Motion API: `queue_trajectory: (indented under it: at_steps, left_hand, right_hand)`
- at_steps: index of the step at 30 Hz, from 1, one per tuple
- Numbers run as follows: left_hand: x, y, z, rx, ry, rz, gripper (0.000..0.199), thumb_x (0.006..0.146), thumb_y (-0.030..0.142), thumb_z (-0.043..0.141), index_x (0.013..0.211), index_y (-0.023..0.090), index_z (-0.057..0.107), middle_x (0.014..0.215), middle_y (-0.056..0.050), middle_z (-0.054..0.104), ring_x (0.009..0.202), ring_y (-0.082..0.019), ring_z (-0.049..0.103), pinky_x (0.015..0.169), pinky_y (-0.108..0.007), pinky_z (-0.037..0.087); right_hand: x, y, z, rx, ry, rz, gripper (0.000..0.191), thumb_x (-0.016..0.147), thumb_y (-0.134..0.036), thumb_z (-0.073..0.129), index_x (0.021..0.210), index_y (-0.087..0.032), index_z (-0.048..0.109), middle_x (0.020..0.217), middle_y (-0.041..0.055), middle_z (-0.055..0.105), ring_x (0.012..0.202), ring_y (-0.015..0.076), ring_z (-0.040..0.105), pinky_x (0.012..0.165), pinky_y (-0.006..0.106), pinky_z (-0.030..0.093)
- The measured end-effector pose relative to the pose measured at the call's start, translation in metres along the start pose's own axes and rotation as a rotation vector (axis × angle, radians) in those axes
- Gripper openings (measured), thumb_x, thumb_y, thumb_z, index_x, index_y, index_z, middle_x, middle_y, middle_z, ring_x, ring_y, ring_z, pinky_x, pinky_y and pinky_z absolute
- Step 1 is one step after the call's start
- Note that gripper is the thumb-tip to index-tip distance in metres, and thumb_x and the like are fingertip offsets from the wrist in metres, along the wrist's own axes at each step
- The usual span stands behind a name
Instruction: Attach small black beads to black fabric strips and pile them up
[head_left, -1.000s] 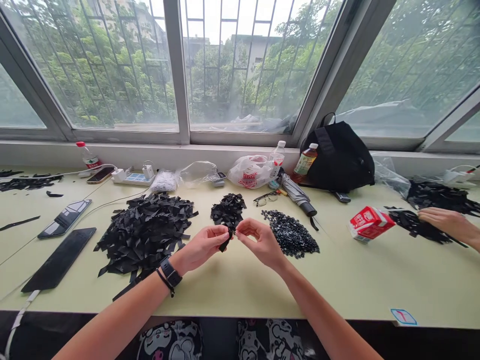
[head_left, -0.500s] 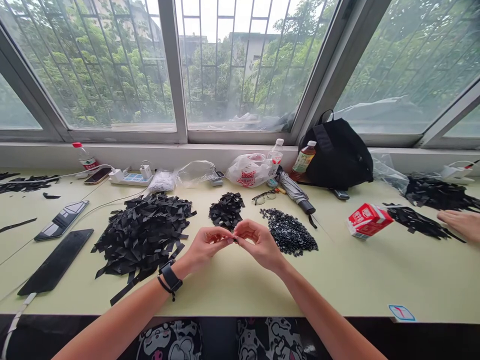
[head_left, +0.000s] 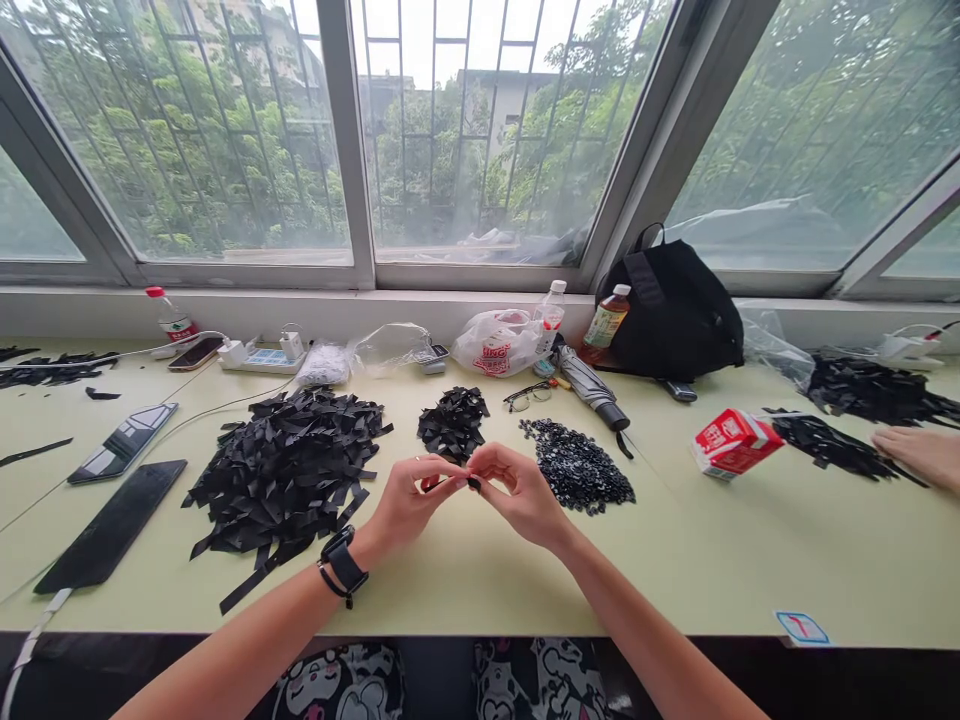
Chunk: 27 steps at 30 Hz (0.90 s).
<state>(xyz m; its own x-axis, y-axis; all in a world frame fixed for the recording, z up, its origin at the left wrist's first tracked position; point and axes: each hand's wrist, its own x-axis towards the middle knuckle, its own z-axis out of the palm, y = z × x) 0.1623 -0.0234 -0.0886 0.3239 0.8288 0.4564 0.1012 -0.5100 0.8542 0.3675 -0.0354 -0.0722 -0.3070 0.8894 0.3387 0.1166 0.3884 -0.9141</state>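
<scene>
My left hand (head_left: 411, 497) and my right hand (head_left: 519, 493) meet above the pale green table, their fingertips pinching a small black piece (head_left: 474, 483) between them. Most of that piece is hidden by my fingers. Just beyond the hands lies a small heap of black strips (head_left: 453, 424). A much larger heap of black ribbon strips (head_left: 283, 470) spreads to the left of my left hand. To the right of my right hand is a pile of small dark glossy pieces (head_left: 575, 466).
Along the window wall stand a black backpack (head_left: 671, 310), bottles, plastic bags, glasses and a folded umbrella (head_left: 590, 383). A co-worker's hand (head_left: 919, 455) rests at the right near black strips and a red-and-white carton (head_left: 735, 443). Dark flat panels (head_left: 111, 526) lie at the left.
The black piece has shrunk from a dangling strip to a small bit showing between my fingertips. My hands have drawn closer together. The co-worker's hand has moved right.
</scene>
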Motion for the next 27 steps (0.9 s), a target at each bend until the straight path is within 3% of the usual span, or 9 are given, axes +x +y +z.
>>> queue_trajectory:
  at_steps: [9, 17, 27]
  left_hand:
    - [-0.0012, -0.0012, 0.0017, 0.178, 0.051, -0.038, 0.014, 0.094, 0.033, 0.071, 0.093, 0.021, 0.079, 0.084, -0.003, 0.077, 0.069, -0.014, 0.057, 0.065, -0.027, 0.043]
    - [-0.0047, -0.0038, 0.0013, 0.360, 0.048, -0.036, 0.017, 0.098, 0.034, 0.064, 0.101, 0.024, 0.077, 0.090, -0.003, 0.079, 0.071, -0.016, 0.065, 0.067, -0.029, 0.045]
    - [-0.0080, -0.0006, 0.0014, 0.609, 0.046, 0.053, 0.015, 0.100, 0.029, 0.060, 0.100, 0.023, 0.074, 0.091, -0.005, 0.079, 0.074, -0.020, 0.069, 0.069, -0.031, 0.043]
  right_hand:
    - [-0.0002, 0.0024, 0.0009, -0.036, 0.026, -0.026, 0.013, 0.095, -0.033, 0.068, 0.103, -0.022, 0.065, 0.097, 0.0052, 0.070, 0.090, 0.0196, 0.069, 0.086, 0.036, 0.057]
    - [-0.0027, 0.0012, 0.0057, -0.127, 0.032, -0.069, 0.011, 0.097, -0.032, 0.065, 0.103, -0.023, 0.067, 0.096, 0.0054, 0.071, 0.088, 0.0202, 0.069, 0.085, 0.037, 0.058]
    - [-0.0025, 0.0041, 0.0101, -0.155, 0.042, -0.069, 0.013, 0.098, -0.034, 0.063, 0.102, -0.023, 0.068, 0.094, 0.0057, 0.072, 0.086, 0.0206, 0.069, 0.083, 0.037, 0.059]
